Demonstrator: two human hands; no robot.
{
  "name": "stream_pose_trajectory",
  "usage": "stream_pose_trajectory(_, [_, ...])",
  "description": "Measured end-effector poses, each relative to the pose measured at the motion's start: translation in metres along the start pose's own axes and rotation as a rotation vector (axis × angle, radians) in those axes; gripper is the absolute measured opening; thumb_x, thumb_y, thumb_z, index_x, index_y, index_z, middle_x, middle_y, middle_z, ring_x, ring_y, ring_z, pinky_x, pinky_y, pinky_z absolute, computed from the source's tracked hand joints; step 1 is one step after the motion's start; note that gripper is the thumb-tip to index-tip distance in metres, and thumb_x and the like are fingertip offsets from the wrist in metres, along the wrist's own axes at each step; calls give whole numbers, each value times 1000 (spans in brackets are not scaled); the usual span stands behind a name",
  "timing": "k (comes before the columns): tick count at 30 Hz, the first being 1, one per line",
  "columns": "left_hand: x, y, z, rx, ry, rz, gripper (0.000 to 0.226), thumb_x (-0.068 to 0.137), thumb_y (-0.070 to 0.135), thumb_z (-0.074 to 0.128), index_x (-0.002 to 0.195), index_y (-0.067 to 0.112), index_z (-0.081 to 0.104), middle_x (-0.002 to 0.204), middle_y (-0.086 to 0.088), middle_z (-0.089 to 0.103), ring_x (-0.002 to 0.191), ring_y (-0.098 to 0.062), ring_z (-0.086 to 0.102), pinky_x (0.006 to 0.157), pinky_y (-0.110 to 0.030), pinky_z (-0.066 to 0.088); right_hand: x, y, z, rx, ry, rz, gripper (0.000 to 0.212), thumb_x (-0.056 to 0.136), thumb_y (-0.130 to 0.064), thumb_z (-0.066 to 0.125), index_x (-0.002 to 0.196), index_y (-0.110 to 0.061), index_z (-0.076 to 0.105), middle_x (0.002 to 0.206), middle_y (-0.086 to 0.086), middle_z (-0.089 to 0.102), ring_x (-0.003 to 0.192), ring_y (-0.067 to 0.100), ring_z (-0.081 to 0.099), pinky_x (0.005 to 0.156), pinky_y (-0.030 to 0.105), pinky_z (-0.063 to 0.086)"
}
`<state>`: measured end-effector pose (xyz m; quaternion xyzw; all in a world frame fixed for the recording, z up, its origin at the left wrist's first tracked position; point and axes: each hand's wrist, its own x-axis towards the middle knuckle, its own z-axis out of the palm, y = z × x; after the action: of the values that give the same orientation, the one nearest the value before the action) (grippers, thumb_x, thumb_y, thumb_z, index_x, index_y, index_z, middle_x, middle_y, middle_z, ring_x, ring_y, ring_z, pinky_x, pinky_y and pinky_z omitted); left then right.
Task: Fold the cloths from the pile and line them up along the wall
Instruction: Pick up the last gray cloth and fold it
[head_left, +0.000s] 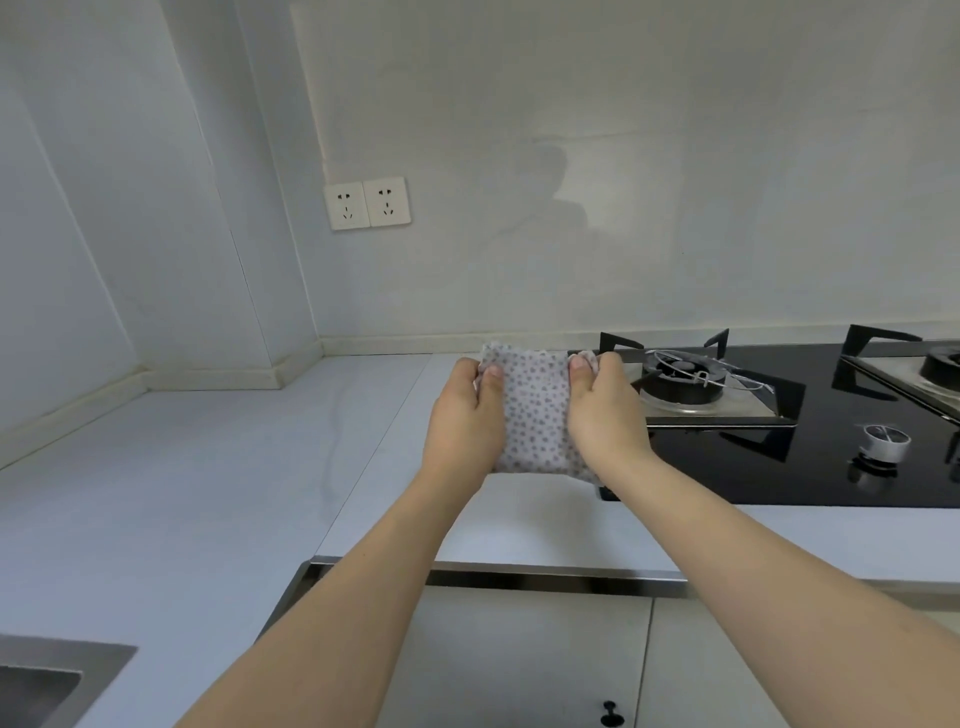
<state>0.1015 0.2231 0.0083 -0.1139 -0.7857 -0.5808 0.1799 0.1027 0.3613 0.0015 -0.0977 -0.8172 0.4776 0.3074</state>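
Left hand (464, 410): grip clamped on the cloth's left edge, thumb on top near the far corner.
Right hand (605, 410): grip clamped on the right edge likewise.
Why: a matched hold keeps the folded layers square, likely for setting down by the wall (571, 208).
Cloth (535, 410): small folded rectangle, white with grey dots, toward the surface's (208, 493) back edge, beside the hob (779, 467); whether it touches down is unclear.

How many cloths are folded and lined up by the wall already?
None that this view shows: no folded cloths lie on the countertop along the wall. In hand is one dotted cloth, already folded small, pinched at its top corners by the left hand and right hand. Placing it remains. The pile is out of view.
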Motion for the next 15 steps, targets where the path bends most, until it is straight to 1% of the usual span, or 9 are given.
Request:
stream_pose_trajectory(3, [30,-18,13,7,-19,-19,29,101,38,39,85,15,45,79,-4,57,72,-22,56,64,-41,50,26,15,18,30,-11,15,34,102,-42,32,109,-11,46,112,10,61,102,31,58,86,45,46])
stream_pose_trajectory(6, [67,-45,31,19,-40,-56,29,102,37,39,85,13,45,78,-2,54,70,-16,51,61,-36,45,63,33,44,80,-16,69,35,102,-41,34,106,-10,47,100,6,59,95,28,58,84,43,47])
stream_pose_trajectory(9, [107,-65,46,12,-85,-133,29,102,36,39,85,13,45,78,-1,53,70,-15,51,61,-31,43,101,42,65,114,-84,186,36,101,-42,34,110,-9,48,103,6,57,97,24,54,91,43,45])
stream_pose_trajectory(12, [144,-50,53,-9,-113,-202,30,102,36,40,83,14,44,76,0,51,69,-16,50,61,-31,42,137,24,62,148,-127,313,35,101,-43,35,111,-12,47,110,8,59,102,25,56,95,47,46])
stream_pose_trajectory(15, [176,4,52,-22,-142,-226,32,102,37,40,86,10,46,76,-1,51,69,-15,49,62,-32,42,170,-22,32,162,-120,384,33,101,-43,37,106,-11,48,105,8,59,100,26,57,93,47,48])
